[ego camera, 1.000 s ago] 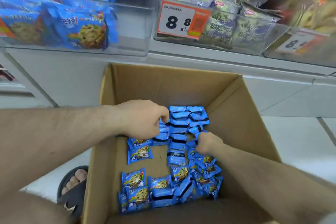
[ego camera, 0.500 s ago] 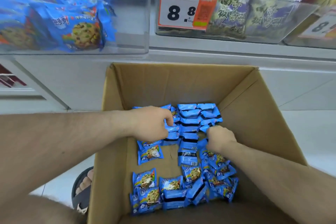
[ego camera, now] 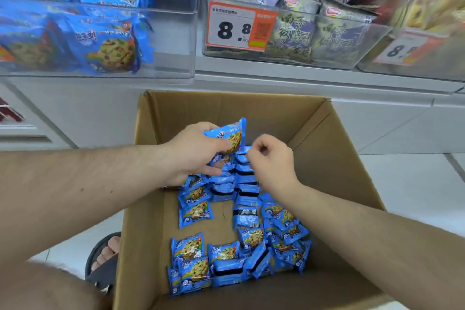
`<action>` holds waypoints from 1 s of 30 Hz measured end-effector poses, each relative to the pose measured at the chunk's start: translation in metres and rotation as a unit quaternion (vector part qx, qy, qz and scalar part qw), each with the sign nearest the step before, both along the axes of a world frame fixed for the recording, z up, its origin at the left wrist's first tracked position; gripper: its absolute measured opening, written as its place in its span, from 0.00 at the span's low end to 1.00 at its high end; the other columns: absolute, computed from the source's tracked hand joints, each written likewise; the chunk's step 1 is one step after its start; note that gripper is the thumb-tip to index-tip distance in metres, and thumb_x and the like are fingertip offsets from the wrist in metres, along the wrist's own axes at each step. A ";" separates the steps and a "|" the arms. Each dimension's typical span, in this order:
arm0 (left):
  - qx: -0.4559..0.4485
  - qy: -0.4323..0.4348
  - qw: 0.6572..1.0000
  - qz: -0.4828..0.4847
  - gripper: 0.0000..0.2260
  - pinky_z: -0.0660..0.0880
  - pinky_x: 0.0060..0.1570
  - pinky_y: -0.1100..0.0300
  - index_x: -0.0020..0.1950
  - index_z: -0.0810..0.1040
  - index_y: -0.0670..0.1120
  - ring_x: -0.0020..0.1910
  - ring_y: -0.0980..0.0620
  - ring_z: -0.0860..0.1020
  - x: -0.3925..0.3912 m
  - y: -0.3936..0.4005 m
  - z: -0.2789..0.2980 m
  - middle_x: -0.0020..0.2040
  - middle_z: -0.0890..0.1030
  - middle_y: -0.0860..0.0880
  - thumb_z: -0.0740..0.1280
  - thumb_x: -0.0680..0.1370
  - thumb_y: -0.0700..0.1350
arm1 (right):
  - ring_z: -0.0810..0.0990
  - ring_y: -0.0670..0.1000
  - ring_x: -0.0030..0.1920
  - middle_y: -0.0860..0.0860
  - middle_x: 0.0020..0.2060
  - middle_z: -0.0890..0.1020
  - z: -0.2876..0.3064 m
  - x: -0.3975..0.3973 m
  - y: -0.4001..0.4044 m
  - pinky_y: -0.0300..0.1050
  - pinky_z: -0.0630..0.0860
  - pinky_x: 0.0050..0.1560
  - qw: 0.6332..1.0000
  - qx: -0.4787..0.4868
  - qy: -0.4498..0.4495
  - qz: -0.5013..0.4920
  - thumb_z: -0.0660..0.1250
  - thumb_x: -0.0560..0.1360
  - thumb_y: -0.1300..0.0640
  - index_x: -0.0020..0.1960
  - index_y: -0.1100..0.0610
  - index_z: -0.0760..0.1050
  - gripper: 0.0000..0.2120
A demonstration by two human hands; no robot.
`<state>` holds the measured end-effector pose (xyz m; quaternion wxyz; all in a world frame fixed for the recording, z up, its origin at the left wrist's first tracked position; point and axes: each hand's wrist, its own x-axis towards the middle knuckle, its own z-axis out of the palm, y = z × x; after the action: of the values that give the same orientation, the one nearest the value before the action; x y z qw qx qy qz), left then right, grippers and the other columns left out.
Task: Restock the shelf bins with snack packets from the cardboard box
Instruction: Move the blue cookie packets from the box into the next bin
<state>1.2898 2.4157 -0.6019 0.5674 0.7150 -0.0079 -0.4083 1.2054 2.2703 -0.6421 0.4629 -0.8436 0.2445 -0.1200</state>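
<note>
An open cardboard box point(ego camera: 201, 111) stands on the floor below the shelf. Several blue cookie snack packets point(ego camera: 193, 214) lie on its bottom. My left hand point(ego camera: 193, 151) is over the box's far half, shut on a blue cookie packet point(ego camera: 230, 134) held upright, with more packets bunched under its fingers. My right hand point(ego camera: 271, 158) hovers just right of it with the fingers curled shut, and nothing shows inside it. Above at the left, a clear shelf bin point(ego camera: 173, 68) holds the same blue packets.
A second clear bin point(ego camera: 327, 60) of grey-purple packets carries an orange 8.8 price tag point(ego camera: 236, 27). A third bin point(ego camera: 415, 40) sits at the far right. My sandalled foot point(ego camera: 105, 254) rests left of the box on the white tiled floor point(ego camera: 415, 196).
My left hand has come up out of the packet pile with a blue packet in its grip. The right hand has lifted off the packets and moved up beside it.
</note>
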 end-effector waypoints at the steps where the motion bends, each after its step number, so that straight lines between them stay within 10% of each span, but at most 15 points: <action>1: 0.016 0.006 1.000 -0.019 0.07 0.82 0.41 0.56 0.54 0.78 0.49 0.40 0.46 0.80 0.003 0.004 -0.003 0.54 0.81 0.43 0.70 0.77 0.43 | 0.68 0.49 0.31 0.50 0.29 0.72 -0.018 0.001 -0.019 0.43 0.66 0.34 0.997 -0.017 0.069 -0.021 0.65 0.70 0.59 0.35 0.59 0.70 0.08; 6: 0.069 0.023 0.992 -0.105 0.08 0.80 0.41 0.58 0.55 0.79 0.49 0.40 0.49 0.79 0.007 0.014 -0.017 0.52 0.81 0.45 0.70 0.77 0.43 | 0.57 0.49 0.27 0.51 0.28 0.62 -0.113 -0.015 -0.089 0.45 0.58 0.30 0.804 -0.164 0.540 0.191 0.62 0.79 0.51 0.32 0.54 0.60 0.20; 9: 0.085 0.026 0.988 -0.128 0.06 0.80 0.42 0.57 0.54 0.79 0.51 0.40 0.50 0.79 0.010 0.015 -0.021 0.49 0.82 0.46 0.69 0.78 0.44 | 0.71 0.49 0.32 0.52 0.39 0.73 -0.141 -0.032 -0.095 0.45 0.69 0.34 0.714 -0.176 0.636 0.234 0.65 0.78 0.48 0.45 0.50 0.67 0.09; 11: 0.094 0.028 0.986 -0.138 0.07 0.81 0.44 0.55 0.54 0.79 0.52 0.41 0.50 0.79 0.012 0.017 -0.023 0.49 0.83 0.47 0.69 0.78 0.45 | 0.79 0.52 0.49 0.53 0.57 0.76 -0.158 -0.040 -0.096 0.45 0.77 0.45 0.696 -0.185 0.650 0.243 0.69 0.75 0.45 0.65 0.49 0.67 0.23; 13: 0.100 0.033 0.984 -0.143 0.07 0.82 0.45 0.53 0.55 0.78 0.52 0.41 0.50 0.80 0.014 0.018 -0.024 0.50 0.83 0.48 0.69 0.78 0.45 | 0.77 0.53 0.54 0.54 0.63 0.73 -0.166 -0.043 -0.095 0.47 0.78 0.50 0.706 -0.197 0.645 0.217 0.73 0.72 0.46 0.74 0.55 0.61 0.36; 21: 0.071 0.019 0.990 -0.117 0.05 0.82 0.46 0.55 0.53 0.80 0.44 0.48 0.49 0.83 0.029 0.028 -0.004 0.49 0.85 0.46 0.69 0.78 0.42 | 0.72 0.50 0.35 0.52 0.39 0.78 -0.080 -0.004 -0.070 0.46 0.70 0.35 0.812 -0.103 0.548 0.174 0.74 0.67 0.47 0.63 0.58 0.69 0.30; 25: 0.035 -0.020 0.996 -0.084 0.07 0.82 0.42 0.56 0.55 0.78 0.47 0.47 0.49 0.83 0.032 0.043 0.020 0.53 0.83 0.44 0.69 0.78 0.39 | 0.75 0.51 0.39 0.53 0.45 0.78 -0.002 0.003 -0.038 0.45 0.72 0.40 0.950 0.041 0.294 0.094 0.76 0.66 0.46 0.58 0.49 0.73 0.24; 28: 0.007 -0.051 0.995 -0.089 0.13 0.81 0.42 0.55 0.57 0.77 0.51 0.50 0.48 0.83 0.025 0.052 0.041 0.56 0.81 0.45 0.69 0.77 0.37 | 0.82 0.52 0.44 0.49 0.47 0.80 0.053 -0.003 -0.005 0.52 0.81 0.47 0.988 0.090 0.091 0.081 0.77 0.63 0.44 0.52 0.43 0.76 0.20; 30: -0.014 -0.060 0.993 -0.097 0.15 0.81 0.42 0.54 0.57 0.77 0.52 0.51 0.47 0.83 0.019 0.057 0.054 0.57 0.81 0.44 0.69 0.77 0.35 | 0.79 0.43 0.47 0.46 0.51 0.78 0.082 -0.007 0.014 0.38 0.78 0.47 0.995 0.062 0.008 0.084 0.77 0.62 0.41 0.51 0.41 0.75 0.21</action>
<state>1.3092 2.4727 -0.5475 0.5335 0.7262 -0.1166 -0.4177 1.1982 2.2847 -0.5604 0.5207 -0.8316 0.1836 -0.0593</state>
